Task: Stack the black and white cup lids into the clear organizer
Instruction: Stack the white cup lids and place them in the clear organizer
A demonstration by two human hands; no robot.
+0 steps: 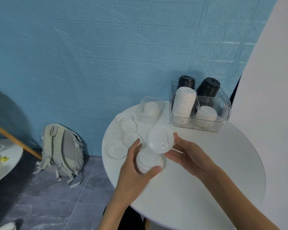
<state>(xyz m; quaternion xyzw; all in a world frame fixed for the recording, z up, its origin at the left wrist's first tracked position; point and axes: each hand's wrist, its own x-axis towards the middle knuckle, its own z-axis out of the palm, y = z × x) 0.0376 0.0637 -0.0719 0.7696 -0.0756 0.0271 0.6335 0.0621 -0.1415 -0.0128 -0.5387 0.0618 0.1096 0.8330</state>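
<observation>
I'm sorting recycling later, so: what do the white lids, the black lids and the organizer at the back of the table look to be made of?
White lid in the right hand: thin moulded plastic, matte, slightly translucent; the rim and sip tab are pressed in.
Black lids: likely the same plastic, glossier; highlights show on top.
Clear organizer: rigid transparent plastic, probably acrylic; ribbed walls, stacks visible through them.

A single wide-angle camera worn on the person's head looks forward and down, close over a round white table (198, 171). It faces a blue brick-patterned wall (90, 47), and the wall's lines bow near the frame edges.
</observation>
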